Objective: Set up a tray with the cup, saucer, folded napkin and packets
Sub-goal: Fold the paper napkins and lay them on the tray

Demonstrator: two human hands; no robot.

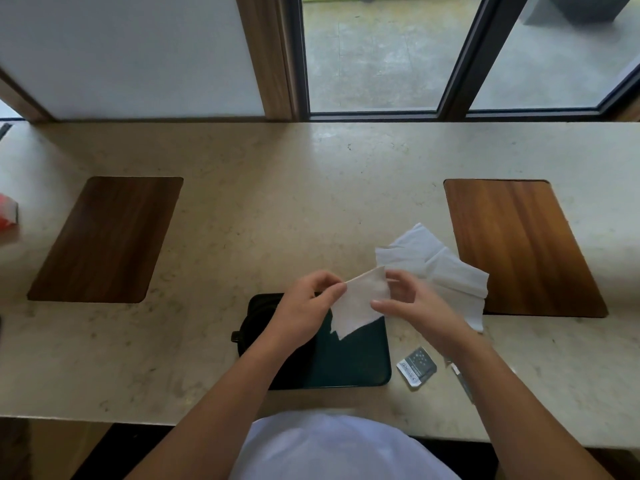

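both hands hold one white napkin (360, 306) in the air above the dark tray's (349, 362) far right corner. left hand (304, 306) pinches its top left corner, right hand (412, 303) grips the right edge with thumb and curled fingers. long axis runs roughly top to bottom, lower tip pointing at the tray. more napkins (436, 265) lie just beyond. grey packet (417, 367) right of tray, print unreadable; another partly hidden under right forearm. left forearm covers tray's left part.
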